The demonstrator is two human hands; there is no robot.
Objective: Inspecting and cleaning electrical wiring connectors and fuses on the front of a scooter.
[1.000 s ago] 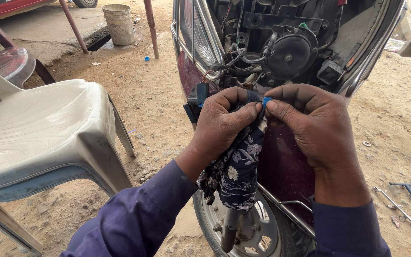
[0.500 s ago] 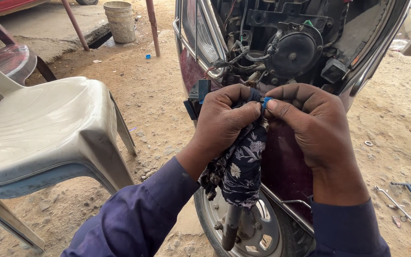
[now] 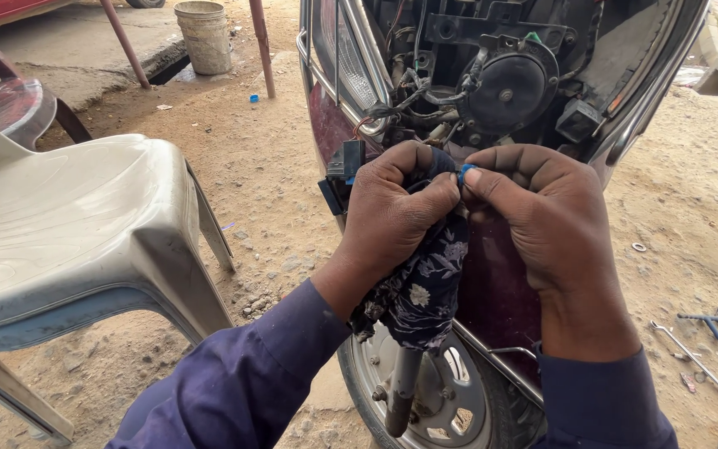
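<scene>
Left hand (image 3: 396,212) is gripping a dark floral rag (image 3: 421,291), fingers curled around its upper end; rag is hanging down over the front wheel (image 3: 438,395). Right hand (image 3: 542,224) is pinching a small blue part (image 3: 465,171) between thumb and forefinger, touching the left thumb. Both hands are working against the opened front of a maroon scooter (image 3: 492,283), just below exposed wiring (image 3: 405,91) and a round black horn (image 3: 504,91). Grey plastic chair (image 3: 68,224) is standing left on sandy ground (image 3: 268,183). Bucket (image 3: 205,33) is sitting far behind. Loose tools (image 3: 708,333) are lying right.
</scene>
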